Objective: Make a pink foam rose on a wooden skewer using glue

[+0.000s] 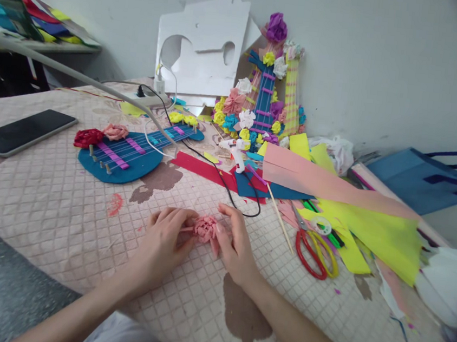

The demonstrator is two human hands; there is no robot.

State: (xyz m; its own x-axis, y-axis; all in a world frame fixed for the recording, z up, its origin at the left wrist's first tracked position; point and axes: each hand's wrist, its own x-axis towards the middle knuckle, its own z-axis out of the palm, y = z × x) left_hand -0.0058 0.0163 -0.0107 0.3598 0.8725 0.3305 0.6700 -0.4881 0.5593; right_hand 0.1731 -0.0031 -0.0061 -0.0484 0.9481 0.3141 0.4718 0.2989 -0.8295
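Pink flower (205, 227) partly hidden by right hand (237, 244).

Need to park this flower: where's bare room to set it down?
Bare quilted cover lies left of the left hand, bordered by the phone and the blue craft guitar. Right of the right hand is crowded: scissors, yellow sheets, glue gun. Both hold the pink craft flower.

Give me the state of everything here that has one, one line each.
pink paper flower, held between both hands
left hand, fingers closed on the flower
right hand, fingers closed on the flower
scissors, shut, lying flat
phone, screen dark, face up
glue gun, on its side, cord attached
blue guitar, lying flat
flowered guitar, propped upright
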